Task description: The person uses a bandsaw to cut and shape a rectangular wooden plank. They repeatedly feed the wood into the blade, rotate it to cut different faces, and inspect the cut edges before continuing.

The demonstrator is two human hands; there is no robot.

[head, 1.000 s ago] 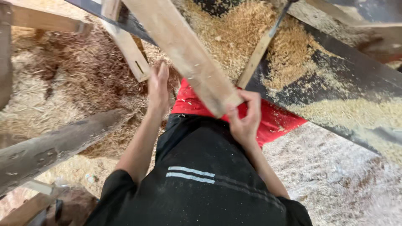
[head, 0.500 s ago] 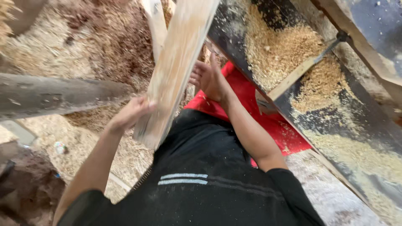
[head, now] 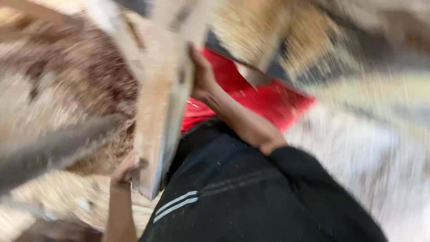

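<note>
The view is heavily blurred. A long pale wooden plank (head: 163, 103) runs from the top middle down to the lower left, tilted on edge. My left hand (head: 125, 169) grips its near end from the left side. My right hand (head: 201, 74) presses against the plank's right edge further up, arm stretched out from a black sleeve. Under my right arm lies a red sheet or cloth (head: 264, 101).
Sawdust (head: 67, 85) in brown and pale heaps covers the ground on the left and at the top. A grey beam (head: 53, 150) crosses the left side. Dark boards (head: 286, 67) dusted with sawdust lie at the upper right. My black shirt (head: 251, 201) fills the bottom.
The plank has swung from slanting rightward to nearly upright in view. My left hand has slid down to its near end; my right hand stays on its right edge. The camera has turned.
</note>
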